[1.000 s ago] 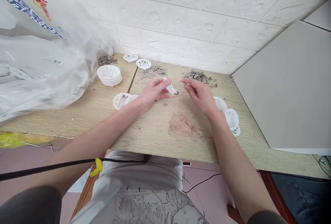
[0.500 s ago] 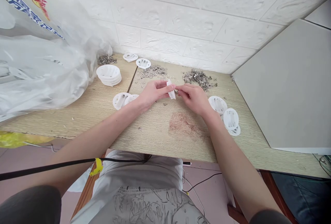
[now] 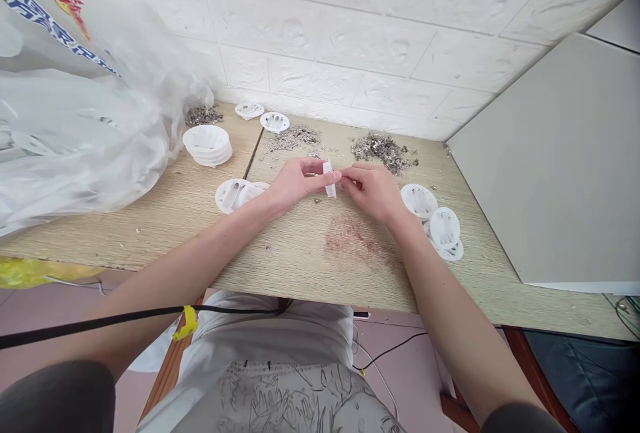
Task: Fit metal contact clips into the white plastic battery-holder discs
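My left hand (image 3: 296, 184) is closed on a white round plastic disc (image 3: 329, 188), gripping it between thumb and fingers. The disc stands upright, almost edge-on to me, a little above the table. Pinched fingers of my right hand (image 3: 374, 192) meet its right side; whatever they hold is too small or hidden to make out. Behind the hands lie a pile of small metal pieces (image 3: 381, 152) and a thinner scatter of metal bits (image 3: 295, 138). Similar white discs (image 3: 419, 201) with metal contacts overlap beside my right forearm.
A stack of white discs (image 3: 207, 146) and a large clear plastic bag (image 3: 95, 146) stand at left. More discs (image 3: 231, 196) lie by my left forearm, two others (image 3: 275, 122) near the brick-patterned wall (image 3: 360, 53). A grey panel (image 3: 555, 173) borders the right side.
My left hand has turned the disc a little more upright and edge-on. The right fingertips have drawn together in a tighter pinch at its side. The view has shifted slightly.
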A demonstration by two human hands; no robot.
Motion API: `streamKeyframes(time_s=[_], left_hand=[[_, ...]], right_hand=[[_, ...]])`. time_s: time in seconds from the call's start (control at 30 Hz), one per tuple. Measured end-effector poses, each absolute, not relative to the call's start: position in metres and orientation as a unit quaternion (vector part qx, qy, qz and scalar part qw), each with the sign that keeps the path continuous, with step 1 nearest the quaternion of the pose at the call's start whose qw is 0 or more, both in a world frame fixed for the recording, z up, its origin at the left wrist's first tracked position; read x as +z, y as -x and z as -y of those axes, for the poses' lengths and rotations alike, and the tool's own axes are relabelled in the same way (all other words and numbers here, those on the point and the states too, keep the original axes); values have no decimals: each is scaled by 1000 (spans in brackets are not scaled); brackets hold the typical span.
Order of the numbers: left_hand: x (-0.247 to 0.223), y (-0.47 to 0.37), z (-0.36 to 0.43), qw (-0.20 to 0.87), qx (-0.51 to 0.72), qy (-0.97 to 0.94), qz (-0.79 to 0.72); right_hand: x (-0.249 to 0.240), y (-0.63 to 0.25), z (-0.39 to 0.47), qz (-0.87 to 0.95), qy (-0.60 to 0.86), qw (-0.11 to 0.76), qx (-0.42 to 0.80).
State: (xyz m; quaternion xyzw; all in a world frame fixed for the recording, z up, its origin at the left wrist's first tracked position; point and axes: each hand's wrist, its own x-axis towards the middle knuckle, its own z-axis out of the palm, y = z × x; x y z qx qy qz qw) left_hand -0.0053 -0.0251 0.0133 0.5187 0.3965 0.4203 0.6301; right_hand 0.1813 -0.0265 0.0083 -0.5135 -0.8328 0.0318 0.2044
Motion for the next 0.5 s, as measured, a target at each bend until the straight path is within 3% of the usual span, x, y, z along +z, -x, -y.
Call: streamKeyframes(time_s=[0.5], left_hand=[[7,3,23,616,431,-521,-404]], right_hand=[[8,-173,31,819,543,185,-20]])
